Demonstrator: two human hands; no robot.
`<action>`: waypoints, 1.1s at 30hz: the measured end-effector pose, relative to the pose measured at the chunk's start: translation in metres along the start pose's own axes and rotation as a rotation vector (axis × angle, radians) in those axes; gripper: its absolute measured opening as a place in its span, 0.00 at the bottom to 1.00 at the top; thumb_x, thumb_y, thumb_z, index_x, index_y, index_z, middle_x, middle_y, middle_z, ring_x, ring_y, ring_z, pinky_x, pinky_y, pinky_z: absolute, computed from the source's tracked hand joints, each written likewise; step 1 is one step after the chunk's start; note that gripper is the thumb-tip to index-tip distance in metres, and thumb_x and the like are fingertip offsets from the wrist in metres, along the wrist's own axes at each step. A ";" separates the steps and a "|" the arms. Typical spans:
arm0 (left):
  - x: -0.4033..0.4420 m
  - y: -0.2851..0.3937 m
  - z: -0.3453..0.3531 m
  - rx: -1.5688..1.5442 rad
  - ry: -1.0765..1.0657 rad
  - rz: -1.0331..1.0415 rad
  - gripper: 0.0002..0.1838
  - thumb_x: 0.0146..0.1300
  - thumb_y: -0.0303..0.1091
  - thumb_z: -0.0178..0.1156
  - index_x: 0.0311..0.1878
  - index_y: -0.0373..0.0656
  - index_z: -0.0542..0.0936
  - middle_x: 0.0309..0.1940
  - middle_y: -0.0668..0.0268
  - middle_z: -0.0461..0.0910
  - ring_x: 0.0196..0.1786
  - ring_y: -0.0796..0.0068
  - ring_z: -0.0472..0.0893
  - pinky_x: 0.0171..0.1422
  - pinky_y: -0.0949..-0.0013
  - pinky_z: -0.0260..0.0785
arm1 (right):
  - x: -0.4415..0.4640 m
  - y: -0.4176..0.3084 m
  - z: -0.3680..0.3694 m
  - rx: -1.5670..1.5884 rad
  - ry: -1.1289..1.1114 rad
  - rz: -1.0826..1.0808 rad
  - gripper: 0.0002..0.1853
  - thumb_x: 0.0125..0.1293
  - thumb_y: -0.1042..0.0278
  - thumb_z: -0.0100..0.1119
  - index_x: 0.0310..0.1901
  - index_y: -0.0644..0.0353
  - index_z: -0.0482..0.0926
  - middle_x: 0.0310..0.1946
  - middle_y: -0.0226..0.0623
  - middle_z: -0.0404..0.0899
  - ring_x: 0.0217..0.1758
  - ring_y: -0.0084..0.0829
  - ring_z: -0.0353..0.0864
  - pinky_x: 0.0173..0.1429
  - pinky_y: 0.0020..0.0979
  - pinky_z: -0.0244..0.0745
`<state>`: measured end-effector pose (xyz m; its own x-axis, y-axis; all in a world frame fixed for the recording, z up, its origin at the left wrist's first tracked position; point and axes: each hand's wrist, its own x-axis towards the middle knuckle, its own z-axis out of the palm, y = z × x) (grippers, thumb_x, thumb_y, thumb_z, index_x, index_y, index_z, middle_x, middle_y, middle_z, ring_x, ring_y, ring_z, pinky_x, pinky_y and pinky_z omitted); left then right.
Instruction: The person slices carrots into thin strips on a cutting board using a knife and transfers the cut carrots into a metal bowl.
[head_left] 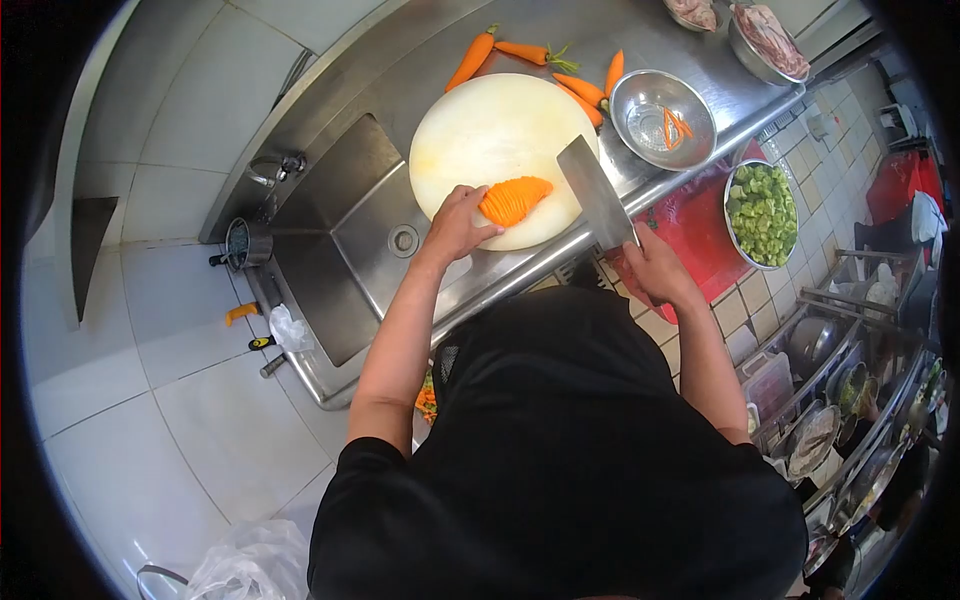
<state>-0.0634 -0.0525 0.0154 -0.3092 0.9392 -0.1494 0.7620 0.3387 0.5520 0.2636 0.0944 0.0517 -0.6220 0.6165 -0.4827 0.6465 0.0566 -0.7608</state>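
Sliced carrot point(515, 201) lies fanned in thin overlapping pieces on a round white cutting board point(480, 120). My left hand point(460, 228) rests at the left end of the slices, its fingers and thumb on either side of that end. In my right hand point(655, 265) is a cleaver point(594, 192), gripped by its handle. Its broad blade hangs over the right edge of the board, apart from the carrot. Whole carrots point(472, 58) lie beyond the board, several of them, some with green stem ends.
A steel bowl point(663, 118) with a few carrot strips stands right of the board. A bowl of chopped green vegetable point(761, 213) sits lower, near a red board point(690, 225). The sink point(345, 250) is at left. Bowls of raw meat point(770, 42) stand at the far right.
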 end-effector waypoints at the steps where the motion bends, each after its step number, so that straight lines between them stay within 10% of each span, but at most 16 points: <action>1: 0.001 -0.003 0.001 -0.046 -0.022 -0.022 0.36 0.56 0.35 0.75 0.68 0.39 0.76 0.58 0.55 0.77 0.61 0.57 0.78 0.68 0.62 0.70 | 0.001 0.002 0.002 0.000 0.004 -0.002 0.15 0.75 0.65 0.47 0.55 0.67 0.72 0.32 0.50 0.81 0.37 0.45 0.84 0.47 0.45 0.76; 15: 0.010 0.016 0.015 -0.090 0.160 0.117 0.23 0.61 0.32 0.69 0.60 0.40 0.82 0.54 0.56 0.80 0.57 0.55 0.78 0.65 0.59 0.71 | 0.000 -0.019 0.018 -0.304 0.186 -0.112 0.14 0.71 0.66 0.49 0.50 0.68 0.71 0.40 0.69 0.81 0.48 0.68 0.79 0.54 0.61 0.71; 33: 0.031 0.024 0.079 -0.195 0.427 0.321 0.12 0.65 0.33 0.65 0.50 0.41 0.85 0.51 0.58 0.82 0.54 0.53 0.77 0.62 0.56 0.71 | 0.028 -0.112 0.016 -0.838 -0.119 -0.034 0.12 0.71 0.72 0.44 0.51 0.69 0.69 0.43 0.64 0.84 0.50 0.58 0.86 0.55 0.52 0.79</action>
<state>-0.0093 -0.0102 -0.0408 -0.3128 0.8731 0.3739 0.7491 -0.0152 0.6623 0.1668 0.0930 0.1162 -0.6593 0.5198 -0.5432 0.7110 0.6659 -0.2258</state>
